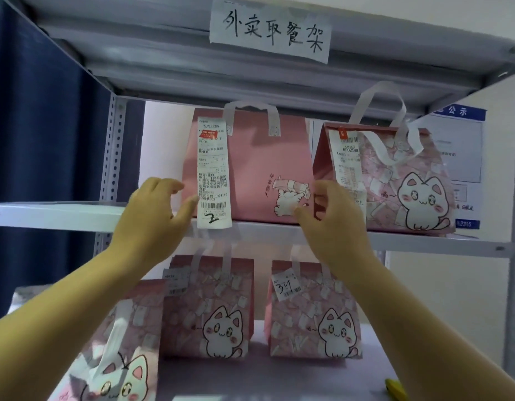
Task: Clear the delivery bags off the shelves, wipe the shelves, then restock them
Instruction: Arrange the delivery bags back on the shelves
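Altogether five bags [247,166], two hands [155,215].

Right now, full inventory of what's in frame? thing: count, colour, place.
plain pink bag: 1, pink with small cat drawing, upper shelf, left, between both hands
patterned bag: 1, pink with big white cat, upper shelf, right
lower-shelf bags: 2, pink cat pattern, side by side on the lower shelf
near bag: 1, pink cat pattern, bottom left, closest to camera
long receipt: 1, white, hanging down the plain pink bag's front
paper sign: 1, white with black handwriting, on the top beam
shelf rack: 1, grey metal
curtain: 1, dark blue, left
wall notice: 1, blue and white, behind rack, right
yellow object: 1, bottom right, unidentifiable
left hand: open, fingers at the bag's left edge
right hand: open, at its right edge
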Action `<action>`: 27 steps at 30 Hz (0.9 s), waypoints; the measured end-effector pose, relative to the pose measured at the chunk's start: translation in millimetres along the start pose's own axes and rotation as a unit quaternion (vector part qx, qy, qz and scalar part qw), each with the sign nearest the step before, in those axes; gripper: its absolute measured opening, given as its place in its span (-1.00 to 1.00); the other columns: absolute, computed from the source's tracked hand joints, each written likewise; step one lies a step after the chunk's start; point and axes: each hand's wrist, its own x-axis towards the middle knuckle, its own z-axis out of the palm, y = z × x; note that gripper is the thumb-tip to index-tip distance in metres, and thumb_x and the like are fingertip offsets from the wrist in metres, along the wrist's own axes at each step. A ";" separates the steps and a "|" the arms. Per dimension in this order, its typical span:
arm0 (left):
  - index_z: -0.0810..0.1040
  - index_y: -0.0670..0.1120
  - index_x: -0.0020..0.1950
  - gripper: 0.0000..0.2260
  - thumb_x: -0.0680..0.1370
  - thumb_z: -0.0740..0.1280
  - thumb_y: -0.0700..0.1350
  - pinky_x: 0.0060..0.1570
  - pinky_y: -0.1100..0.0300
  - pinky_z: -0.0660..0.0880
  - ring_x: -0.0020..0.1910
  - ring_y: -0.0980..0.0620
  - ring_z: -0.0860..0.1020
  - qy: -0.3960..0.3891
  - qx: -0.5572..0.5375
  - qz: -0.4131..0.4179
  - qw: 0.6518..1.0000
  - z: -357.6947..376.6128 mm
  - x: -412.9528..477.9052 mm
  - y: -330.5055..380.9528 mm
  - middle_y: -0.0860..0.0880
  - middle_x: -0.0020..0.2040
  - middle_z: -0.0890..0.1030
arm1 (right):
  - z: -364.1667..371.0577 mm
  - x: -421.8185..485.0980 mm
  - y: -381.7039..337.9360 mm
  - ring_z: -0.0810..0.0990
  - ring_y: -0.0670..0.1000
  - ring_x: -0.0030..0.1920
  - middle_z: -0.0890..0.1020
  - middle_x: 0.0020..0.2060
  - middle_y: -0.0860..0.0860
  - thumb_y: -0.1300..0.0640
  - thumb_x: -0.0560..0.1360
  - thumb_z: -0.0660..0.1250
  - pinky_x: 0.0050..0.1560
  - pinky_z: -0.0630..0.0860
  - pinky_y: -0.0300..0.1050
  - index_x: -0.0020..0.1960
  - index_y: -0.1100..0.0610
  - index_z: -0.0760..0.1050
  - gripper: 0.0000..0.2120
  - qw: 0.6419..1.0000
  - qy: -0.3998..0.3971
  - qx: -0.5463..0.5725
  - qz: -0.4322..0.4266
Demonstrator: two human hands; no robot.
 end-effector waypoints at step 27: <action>0.41 -0.15 0.29 -0.57 0.49 0.36 -0.01 0.06 0.20 0.37 0.15 -0.04 0.45 -0.113 0.096 -0.267 0.952 -87.5 -247.8 -178.3 -0.12 0.19 0.45 | 172.0 -223.3 -9.6 0.52 -0.07 -0.12 0.58 -0.10 -0.08 -0.02 0.46 0.35 -0.13 0.43 -0.15 0.04 0.02 0.47 -0.80 0.914 -0.375 0.055 0.141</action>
